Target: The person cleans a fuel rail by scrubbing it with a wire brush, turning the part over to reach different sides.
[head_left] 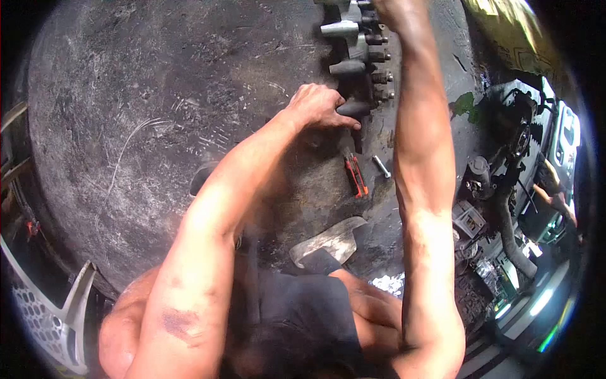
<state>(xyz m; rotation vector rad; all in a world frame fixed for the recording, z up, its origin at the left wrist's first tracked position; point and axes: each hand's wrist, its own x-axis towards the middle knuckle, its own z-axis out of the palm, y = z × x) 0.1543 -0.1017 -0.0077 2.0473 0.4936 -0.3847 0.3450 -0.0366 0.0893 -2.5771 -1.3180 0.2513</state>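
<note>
A long dark metal engine part (356, 47) with a row of lobes and bolt-like studs along its right side lies on the dark, scratched surface. At its near end my left hand (315, 106) is closed on the last lobe, thumb on the near side and fingers over the top. My right hand (398, 12) is at the far end of the part, at the top edge of the view, its fingers mostly cut off. Just below my left hand lie a red-and-black handled tool (355, 175) and a silver bolt (382, 166).
A pale curved piece (331, 243) lies near my legs at the surface's near edge. To the right are engine parts and a hose (508, 234), with another person's arm (555, 201) beyond. A white perforated panel (47, 322) stands at lower left.
</note>
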